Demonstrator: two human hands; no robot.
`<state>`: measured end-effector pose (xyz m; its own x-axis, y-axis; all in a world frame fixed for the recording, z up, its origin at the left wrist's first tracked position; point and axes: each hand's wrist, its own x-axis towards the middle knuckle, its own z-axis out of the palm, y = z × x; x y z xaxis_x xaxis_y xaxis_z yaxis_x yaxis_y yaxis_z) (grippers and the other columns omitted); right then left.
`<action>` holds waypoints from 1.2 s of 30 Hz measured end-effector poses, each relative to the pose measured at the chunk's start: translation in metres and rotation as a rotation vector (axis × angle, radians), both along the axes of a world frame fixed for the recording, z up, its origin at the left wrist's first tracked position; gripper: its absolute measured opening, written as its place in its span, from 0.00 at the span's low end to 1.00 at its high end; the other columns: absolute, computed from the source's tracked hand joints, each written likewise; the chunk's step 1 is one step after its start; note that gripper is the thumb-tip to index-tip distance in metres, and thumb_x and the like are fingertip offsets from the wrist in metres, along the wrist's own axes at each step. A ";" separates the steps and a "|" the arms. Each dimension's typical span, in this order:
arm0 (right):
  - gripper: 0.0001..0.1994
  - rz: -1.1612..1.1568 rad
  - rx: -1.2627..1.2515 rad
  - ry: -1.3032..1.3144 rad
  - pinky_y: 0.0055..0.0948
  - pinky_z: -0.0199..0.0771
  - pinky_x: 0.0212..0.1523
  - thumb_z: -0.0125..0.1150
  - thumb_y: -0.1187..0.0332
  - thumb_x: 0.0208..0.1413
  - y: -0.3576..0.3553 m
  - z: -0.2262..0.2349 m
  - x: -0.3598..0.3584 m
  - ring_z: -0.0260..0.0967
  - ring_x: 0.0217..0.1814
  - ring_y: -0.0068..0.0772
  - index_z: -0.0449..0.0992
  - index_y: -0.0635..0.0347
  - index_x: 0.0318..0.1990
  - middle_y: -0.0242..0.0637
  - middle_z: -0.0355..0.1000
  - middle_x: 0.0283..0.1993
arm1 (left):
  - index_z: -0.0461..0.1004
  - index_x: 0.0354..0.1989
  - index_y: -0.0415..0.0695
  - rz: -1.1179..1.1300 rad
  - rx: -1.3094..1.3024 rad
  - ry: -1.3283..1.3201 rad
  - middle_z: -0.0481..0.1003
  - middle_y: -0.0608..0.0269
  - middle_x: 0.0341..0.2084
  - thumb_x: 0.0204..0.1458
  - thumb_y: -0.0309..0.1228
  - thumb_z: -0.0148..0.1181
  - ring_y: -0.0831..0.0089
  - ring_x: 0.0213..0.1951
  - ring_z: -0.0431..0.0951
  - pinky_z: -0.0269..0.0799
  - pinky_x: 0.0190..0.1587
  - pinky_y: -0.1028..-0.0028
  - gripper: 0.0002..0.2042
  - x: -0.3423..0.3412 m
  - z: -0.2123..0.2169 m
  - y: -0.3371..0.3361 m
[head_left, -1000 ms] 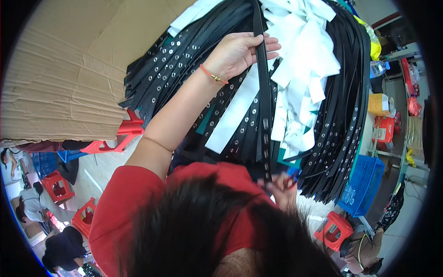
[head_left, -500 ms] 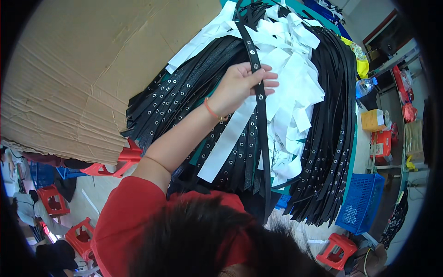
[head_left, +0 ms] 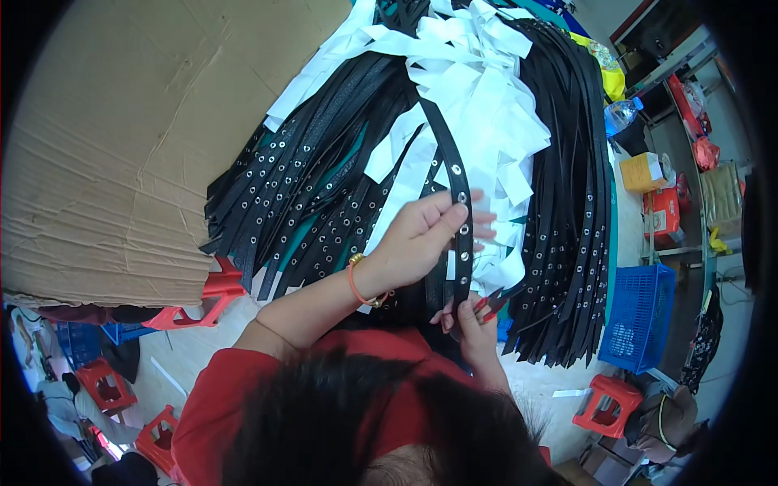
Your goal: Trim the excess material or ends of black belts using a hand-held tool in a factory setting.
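A black strap with silver eyelets (head_left: 456, 185) runs from the heap toward my body. My left hand (head_left: 425, 235), a bracelet at its wrist, pinches it between thumb and fingers partway along. Below, my right hand (head_left: 478, 332) is closed at the strap's near end and holds a small red-handled cutting tool (head_left: 485, 311) with a dark tip pointing right; its exact kind is hard to make out. White strips (head_left: 502, 121) lie heaped under and beyond the strap. Black eyeleted straps spread in a left bundle (head_left: 284, 174) and a right bundle (head_left: 571, 202).
Brown cardboard (head_left: 113, 138) covers the left side. Right of the work stand a blue basket (head_left: 636, 316), a red stool (head_left: 608, 405), a water bottle (head_left: 621, 116) and a yellow box (head_left: 642, 172). Another red stool (head_left: 215, 296) sits under the cardboard's edge.
My left hand has come down toward my body along with the strap. My right hand, hidden before, now shows at the strap's lower end with the red-handled tool.
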<state>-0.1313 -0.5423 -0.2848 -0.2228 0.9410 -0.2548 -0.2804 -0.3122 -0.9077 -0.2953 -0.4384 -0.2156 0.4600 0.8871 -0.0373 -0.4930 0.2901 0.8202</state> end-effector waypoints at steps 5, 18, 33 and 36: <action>0.12 0.057 -0.019 -0.375 0.26 0.67 0.42 0.44 0.67 0.60 -0.031 -0.004 -0.004 0.68 0.31 0.26 0.70 0.68 0.34 0.37 0.70 0.28 | 0.56 0.58 0.35 0.215 0.012 -0.041 0.70 0.48 0.44 0.56 0.22 0.43 0.66 0.41 0.75 0.77 0.39 0.72 0.19 -0.005 -0.007 0.013; 0.20 -0.287 0.360 -0.352 0.11 0.53 0.28 0.59 0.69 0.48 0.025 0.056 0.041 0.55 0.28 0.10 0.58 0.65 0.45 0.28 0.64 0.30 | 0.62 0.45 0.35 0.140 0.037 0.115 0.75 0.48 0.35 0.53 0.24 0.51 0.79 0.22 0.74 0.65 0.19 0.85 0.12 0.013 -0.028 -0.003; 0.14 -0.195 0.941 -1.259 0.12 0.53 0.17 0.70 0.71 0.38 0.065 0.080 0.039 0.55 0.17 0.14 0.69 0.65 0.29 0.29 0.60 0.19 | 0.66 0.35 0.36 0.164 0.103 0.225 0.69 0.69 0.16 0.54 0.24 0.51 0.87 0.15 0.65 0.56 0.16 0.87 0.04 0.035 -0.046 0.008; 0.12 -0.116 0.887 -1.332 0.26 0.58 0.15 0.67 0.72 0.38 0.067 0.084 0.037 0.60 0.16 0.31 0.67 0.62 0.26 0.35 0.60 0.18 | 0.65 0.35 0.36 0.171 0.192 0.310 0.66 0.71 0.15 0.55 0.24 0.49 0.89 0.14 0.61 0.52 0.16 0.87 0.04 0.040 -0.057 0.011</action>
